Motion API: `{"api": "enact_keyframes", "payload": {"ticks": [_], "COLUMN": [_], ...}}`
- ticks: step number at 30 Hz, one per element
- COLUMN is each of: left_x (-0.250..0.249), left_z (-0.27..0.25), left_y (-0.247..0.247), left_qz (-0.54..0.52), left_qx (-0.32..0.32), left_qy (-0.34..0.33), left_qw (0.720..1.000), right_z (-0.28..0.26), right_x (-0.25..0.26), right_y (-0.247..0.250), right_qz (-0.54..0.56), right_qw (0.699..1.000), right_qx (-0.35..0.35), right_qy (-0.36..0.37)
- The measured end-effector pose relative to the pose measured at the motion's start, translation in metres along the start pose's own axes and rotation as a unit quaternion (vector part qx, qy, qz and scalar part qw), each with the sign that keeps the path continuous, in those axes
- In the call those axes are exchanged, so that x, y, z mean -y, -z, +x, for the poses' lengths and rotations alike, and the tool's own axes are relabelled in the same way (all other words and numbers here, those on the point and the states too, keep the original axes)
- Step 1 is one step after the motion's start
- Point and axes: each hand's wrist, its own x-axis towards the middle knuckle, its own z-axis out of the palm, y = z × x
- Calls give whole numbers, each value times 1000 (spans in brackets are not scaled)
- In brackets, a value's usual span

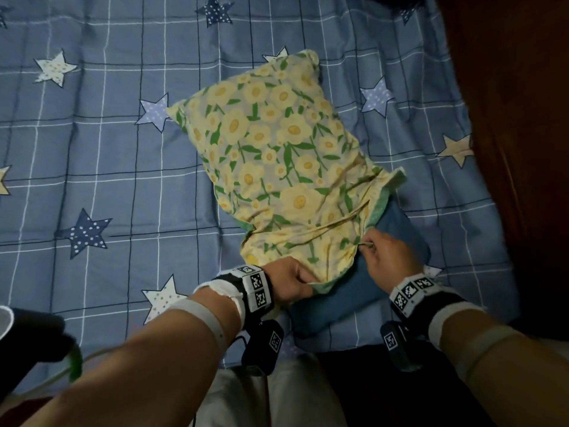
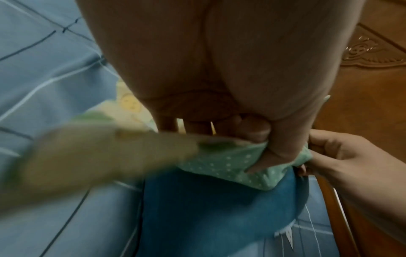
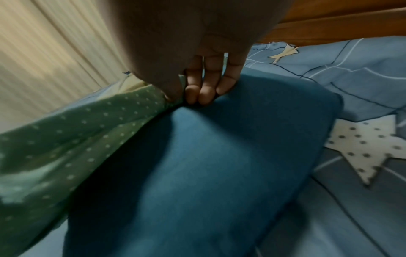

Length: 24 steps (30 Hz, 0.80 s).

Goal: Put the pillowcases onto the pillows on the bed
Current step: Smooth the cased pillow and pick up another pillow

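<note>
A yellow flowered pillowcase (image 1: 277,149) with a green dotted lining (image 2: 230,167) covers most of a dark blue pillow (image 1: 354,291) lying aslant on the bed. The pillow's near end (image 3: 208,165) sticks out bare. My left hand (image 1: 292,283) grips the near edge of the case's opening, thumb curled over the lining. My right hand (image 1: 381,254) pinches the opening's right edge (image 3: 175,97), its fingers (image 3: 206,93) against the pillow. In the left wrist view my left hand (image 2: 272,153) and right hand (image 2: 329,156) are close together at the hem.
The bed carries a blue checked sheet with stars (image 1: 92,134). A dark wooden bed frame (image 1: 517,149) rises along the right side. A pale curtain (image 3: 44,43) hangs beyond the bed. My legs (image 1: 277,402) are at the near edge.
</note>
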Motion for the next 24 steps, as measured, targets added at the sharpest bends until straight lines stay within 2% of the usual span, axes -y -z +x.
{"api": "enact_keyframes", "payload": {"ticks": [3,6,8,10,12,14,16,18,21,22,24], "left_x": [3,4,7,17,33,56,74,81,105,123,133], "left_z": [-1,0,-3,-8,-10,-9,-9,-9,7,17,24], "left_y": [-25,-36,-36,-30,-19,-6,3,8,8,4,-1], "left_qz": [-10,12,-6,-86,-116,-20,-12,-94,-205,-220,-250], "left_qx": [30,77,67,22,-90,-216,-282,-288,-272,-267,-257], "left_qy": [-18,-7,11,32,55,119,177,200,178,178,174], "left_qw": [999,997,998,996,988,969,943,932,923,921,917], "right_z": [-29,-64,-76,-75,-68,-59,-52,-51,-58,-62,-68], "right_x": [-20,-41,-45,-40,-27,-13,5,21,31,33,40], "right_y": [-11,-23,-26,-26,-25,-29,-35,-42,-59,-64,-76], "right_qz": [-1,-14,4,43,104,214,336,401,387,405,495], "right_qw": [1000,995,990,983,966,925,859,809,786,765,679], "right_qx": [25,62,62,43,15,-27,-73,-116,-155,-174,-227], "right_qy": [-15,-82,-125,-173,-236,-312,-379,-415,-457,-470,-492]}}
